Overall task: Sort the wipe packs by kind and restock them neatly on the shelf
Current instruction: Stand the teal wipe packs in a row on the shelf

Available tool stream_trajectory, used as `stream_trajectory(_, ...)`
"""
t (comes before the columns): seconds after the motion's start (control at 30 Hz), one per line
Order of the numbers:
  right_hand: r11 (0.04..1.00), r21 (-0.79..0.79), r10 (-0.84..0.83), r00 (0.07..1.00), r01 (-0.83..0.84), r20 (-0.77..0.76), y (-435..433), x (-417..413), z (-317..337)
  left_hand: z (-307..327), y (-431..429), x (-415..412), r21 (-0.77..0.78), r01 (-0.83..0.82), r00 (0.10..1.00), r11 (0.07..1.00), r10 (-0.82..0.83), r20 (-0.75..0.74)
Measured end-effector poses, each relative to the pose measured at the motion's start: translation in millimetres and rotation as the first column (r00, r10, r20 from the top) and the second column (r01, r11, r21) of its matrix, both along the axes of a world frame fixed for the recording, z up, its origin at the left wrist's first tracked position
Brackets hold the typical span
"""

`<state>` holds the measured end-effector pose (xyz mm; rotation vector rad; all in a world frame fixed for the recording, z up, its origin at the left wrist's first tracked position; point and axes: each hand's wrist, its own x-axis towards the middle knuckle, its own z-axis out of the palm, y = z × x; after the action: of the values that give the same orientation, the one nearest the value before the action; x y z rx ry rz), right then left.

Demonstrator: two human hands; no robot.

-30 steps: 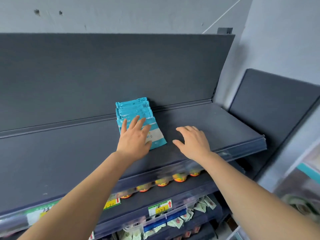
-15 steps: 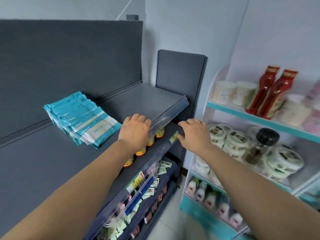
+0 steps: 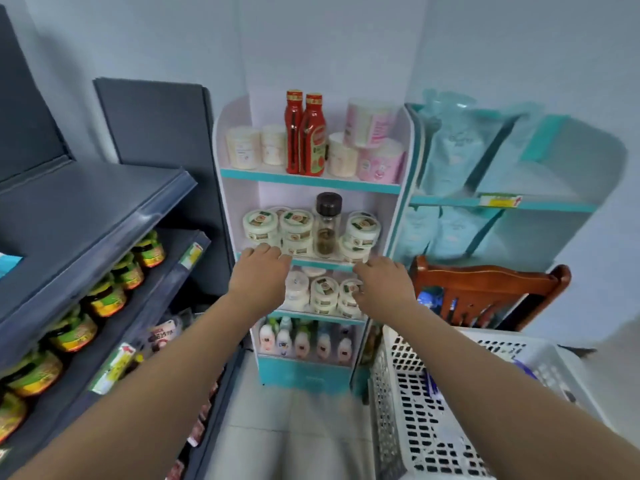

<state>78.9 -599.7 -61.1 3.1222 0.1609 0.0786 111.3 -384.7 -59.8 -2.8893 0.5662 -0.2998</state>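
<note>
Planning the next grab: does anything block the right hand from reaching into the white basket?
Nothing visible does. The right hand is empty, and the white basket below its forearm is open-topped; the wooden chair stands behind it.

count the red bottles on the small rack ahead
2. Both stand on the small rack's top shelf: the left red bottle and the right red bottle, side by side between pale tubs. Another could be hidden behind them.
</note>
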Motion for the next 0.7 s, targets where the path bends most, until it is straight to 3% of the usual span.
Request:
stream_trajectory(0.47,0.956,-0.11,-0.286,0.942,0.27,-0.175,-236.8,-158.5,-53.4,-59.4,-258.1,-97.2,-0.137,0.279,0.947,0.95,-0.296,-0.126)
stream_trajectory(0.7,0.926,-0.117,-0.379,0.874,0.36,-0.305,-316.3,-186.2,-106.8,-103.4,-354.7,-105.9,-0.085,0.39,0.882,0.917,-0.398,-0.253)
